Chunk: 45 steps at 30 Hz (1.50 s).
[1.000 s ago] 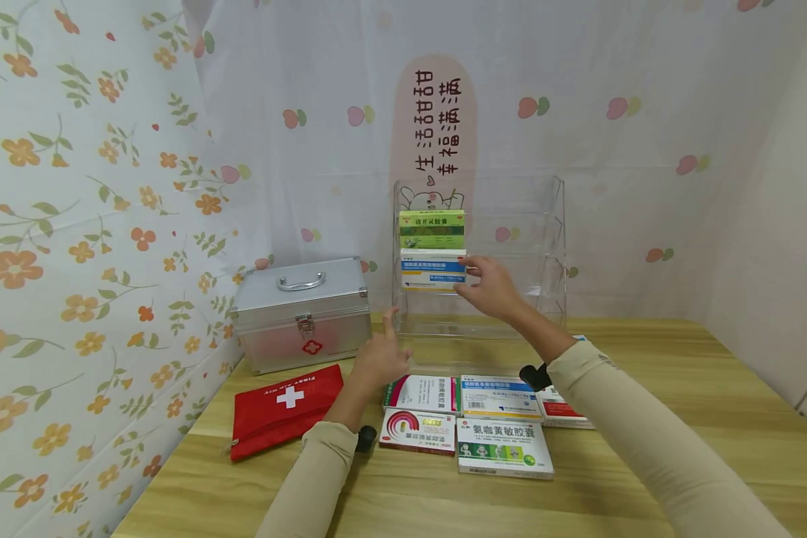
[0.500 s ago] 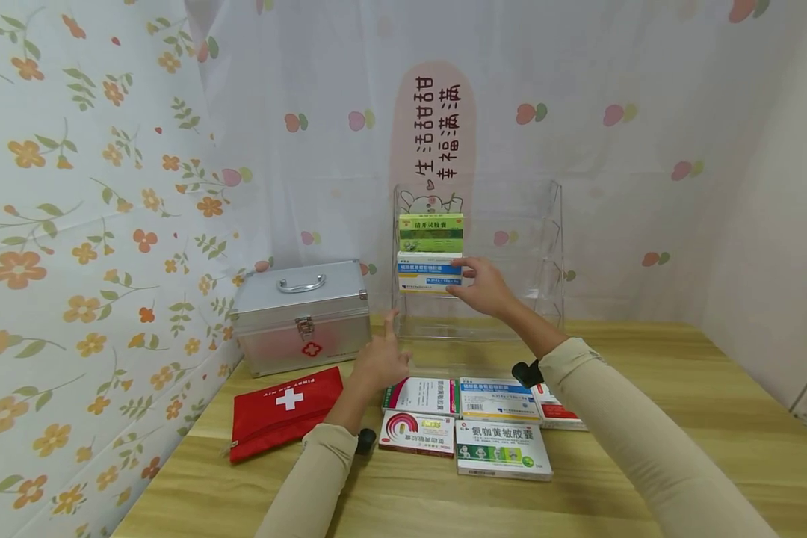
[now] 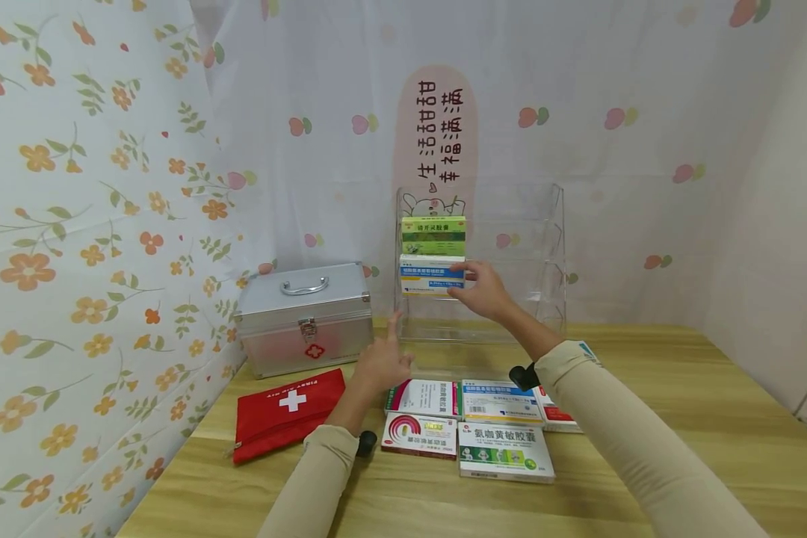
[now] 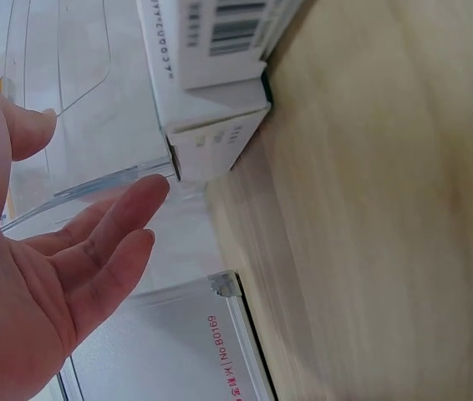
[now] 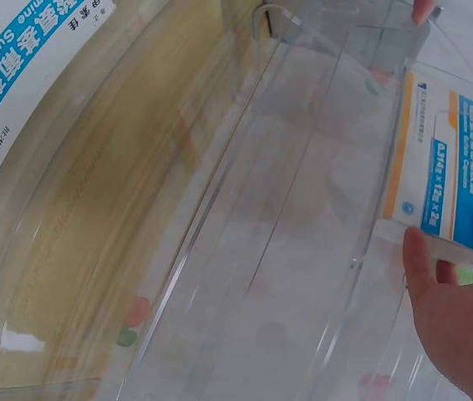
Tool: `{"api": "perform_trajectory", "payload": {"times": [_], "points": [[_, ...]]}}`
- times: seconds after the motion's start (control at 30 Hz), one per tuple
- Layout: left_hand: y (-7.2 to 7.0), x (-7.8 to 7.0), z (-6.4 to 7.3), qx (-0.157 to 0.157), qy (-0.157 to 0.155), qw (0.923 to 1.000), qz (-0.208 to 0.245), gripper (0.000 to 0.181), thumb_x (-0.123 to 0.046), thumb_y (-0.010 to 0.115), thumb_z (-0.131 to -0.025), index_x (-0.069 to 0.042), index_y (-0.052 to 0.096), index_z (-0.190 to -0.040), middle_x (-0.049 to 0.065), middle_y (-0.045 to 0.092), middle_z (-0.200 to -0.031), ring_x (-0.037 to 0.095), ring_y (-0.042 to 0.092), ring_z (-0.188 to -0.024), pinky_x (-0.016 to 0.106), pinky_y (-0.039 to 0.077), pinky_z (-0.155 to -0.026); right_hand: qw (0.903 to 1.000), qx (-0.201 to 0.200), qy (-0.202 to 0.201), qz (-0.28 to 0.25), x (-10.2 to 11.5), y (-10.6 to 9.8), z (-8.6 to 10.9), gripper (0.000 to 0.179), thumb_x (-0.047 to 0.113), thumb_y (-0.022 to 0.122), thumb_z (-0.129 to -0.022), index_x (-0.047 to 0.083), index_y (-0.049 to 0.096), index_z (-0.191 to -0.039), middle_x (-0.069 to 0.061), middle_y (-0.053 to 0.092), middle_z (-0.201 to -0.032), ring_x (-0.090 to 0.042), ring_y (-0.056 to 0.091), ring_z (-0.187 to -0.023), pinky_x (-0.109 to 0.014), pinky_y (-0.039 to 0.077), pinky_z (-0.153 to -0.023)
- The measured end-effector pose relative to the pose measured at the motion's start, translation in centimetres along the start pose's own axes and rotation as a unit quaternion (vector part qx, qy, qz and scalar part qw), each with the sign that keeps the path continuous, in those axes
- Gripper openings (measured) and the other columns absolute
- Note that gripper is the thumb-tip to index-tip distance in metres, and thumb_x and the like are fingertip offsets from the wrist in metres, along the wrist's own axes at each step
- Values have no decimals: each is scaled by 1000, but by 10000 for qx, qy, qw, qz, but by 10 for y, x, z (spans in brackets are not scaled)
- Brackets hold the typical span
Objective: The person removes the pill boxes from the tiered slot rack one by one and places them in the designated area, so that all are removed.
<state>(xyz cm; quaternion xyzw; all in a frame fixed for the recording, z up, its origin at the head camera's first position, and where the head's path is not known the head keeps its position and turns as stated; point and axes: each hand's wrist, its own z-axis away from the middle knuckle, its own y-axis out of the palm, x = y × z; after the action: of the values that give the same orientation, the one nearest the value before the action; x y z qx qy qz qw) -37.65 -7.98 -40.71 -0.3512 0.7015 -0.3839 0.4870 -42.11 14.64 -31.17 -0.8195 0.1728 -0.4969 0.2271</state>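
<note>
A blue-and-white medicine box [image 3: 430, 278] stands in the left part of a clear acrylic display rack [image 3: 504, 332], just below a green medicine box [image 3: 433, 237]. My right hand [image 3: 482, 291] holds the blue-and-white box at its right end. In the right wrist view, the fingertips of the right hand [image 5: 462, 326] lie on that box's face and end. My left hand [image 3: 382, 364] is by the rack's lower left corner, index finger pointing up along its side. Its fingers are loosely spread and hold nothing, as the left wrist view shows of the left hand [image 4: 78, 259].
Several medicine boxes lie in front of the rack, among them a white-and-green box [image 3: 504, 452] and a red-ringed box [image 3: 419, 435]. A silver first-aid case [image 3: 302, 317] stands at left, behind a red first-aid pouch [image 3: 288, 415]. A patterned curtain [image 3: 94, 224] hangs at the left.
My right fingertips have shifted slightly left over the end of the blue-and-white box. My left hand stays by the rack's corner. The head view has tilted a little.
</note>
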Motion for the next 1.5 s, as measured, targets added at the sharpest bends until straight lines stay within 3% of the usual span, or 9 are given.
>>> {"api": "perform_trajectory", "payload": {"times": [0.27, 0.5, 0.73, 0.93, 1.5], "points": [[2, -1, -1, 1, 52, 9998, 207, 87, -30, 67, -92, -26, 6, -155, 6, 52, -61, 22, 52, -49, 34, 45, -49, 9994, -67, -255, 216, -5, -3, -1, 36, 2, 70, -90, -3, 62, -124, -23, 51, -139, -45, 53, -122, -53, 48, -96], [5, -1, -3, 103, 47, 9997, 235, 87, -31, 66, -93, -27, 6, -155, 7, 52, -61, 23, 53, -50, 35, 45, -51, 9979, -2, -334, 552, -5, -3, 0, 35, 2, 67, -90, -2, 61, -124, -26, 47, -136, -43, 50, -121, -51, 47, -98], [5, -2, -2, 110, 91, 9996, 236, 86, -31, 65, -94, -28, 5, -155, 7, 51, -61, 23, 52, -50, 35, 44, -50, 9845, -533, -1146, 1215, -9, -7, 3, 22, 2, 68, -90, 2, 68, -112, -24, 51, -126, -40, 52, -112, -51, 49, -87], [5, -4, 1, 95, 92, 9996, 255, 84, -29, 65, -94, -26, 8, -155, 7, 50, -61, 23, 51, -50, 35, 43, -50, 9729, -792, -1705, 1346, -12, -11, 7, 24, -7, 69, -87, 1, 69, -110, -22, 53, -123, -38, 59, -108, -44, 57, -75], [3, 4, -1, -64, 212, 9997, 125, 86, -27, 67, -93, -26, 6, -154, 6, 52, -60, 22, 52, -51, 35, 44, -48, 9729, -1150, -1655, 1130, -13, -25, 16, 24, -7, 67, -88, 0, 70, -111, -22, 53, -128, -39, 60, -109, -45, 57, -73]]}}
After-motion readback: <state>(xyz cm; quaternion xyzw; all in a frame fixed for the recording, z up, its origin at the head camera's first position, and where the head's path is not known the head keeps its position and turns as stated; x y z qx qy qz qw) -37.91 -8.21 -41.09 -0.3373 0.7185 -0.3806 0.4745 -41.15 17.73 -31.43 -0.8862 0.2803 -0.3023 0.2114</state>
